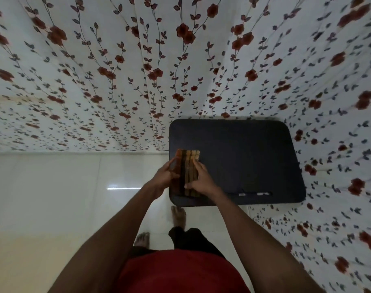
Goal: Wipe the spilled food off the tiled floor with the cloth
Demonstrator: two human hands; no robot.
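In the head view, at the centre of the frame, the left hand [166, 175] and right hand [201, 179] each hold a side of the folded striped cloth [187, 172], fingers curled round its edges, above the near left corner of a dark worktop [243, 157] that stands against a flowered sheet [117, 70]. The tiled floor [64, 187] fills the left and lower middle, and no spilled food shows on it, so the wiping seems not yet begun: the cloth has to go down to the floor and the spill must be found.
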